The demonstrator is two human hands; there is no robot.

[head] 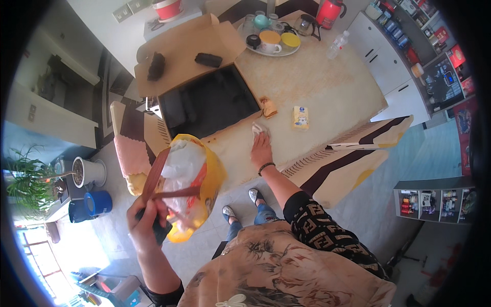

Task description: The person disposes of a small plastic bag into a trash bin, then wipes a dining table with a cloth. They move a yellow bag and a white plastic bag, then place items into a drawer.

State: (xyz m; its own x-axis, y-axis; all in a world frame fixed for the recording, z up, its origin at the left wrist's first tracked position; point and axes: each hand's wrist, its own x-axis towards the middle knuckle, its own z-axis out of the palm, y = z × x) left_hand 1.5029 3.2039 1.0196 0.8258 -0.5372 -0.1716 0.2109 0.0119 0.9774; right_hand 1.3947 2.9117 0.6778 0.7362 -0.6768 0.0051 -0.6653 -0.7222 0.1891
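My left hand (144,218) grips the brown handles (156,174) of a yellow bag (215,169), which hangs off the near left side of the table. White plastic (186,157) fills the bag's mouth. A dark object (163,230) is also in this hand; its kind is unclear. My right hand (262,151) rests on the tabletop (307,76), fingers on a crumpled white tissue or cloth (259,128). Right of it lies a yellow tissue pack (300,118). Just beyond my right fingers sits a folded orange-brown cloth (269,108).
An open cardboard box (188,40) holds a flat black panel (209,101); two dark bundles lie on its flap. Farther back are a tray (282,53) of cups, a glass pot (306,25), a red thermos (330,13) and a plastic bottle (338,45). Patterned chairs (341,172) flank the table.
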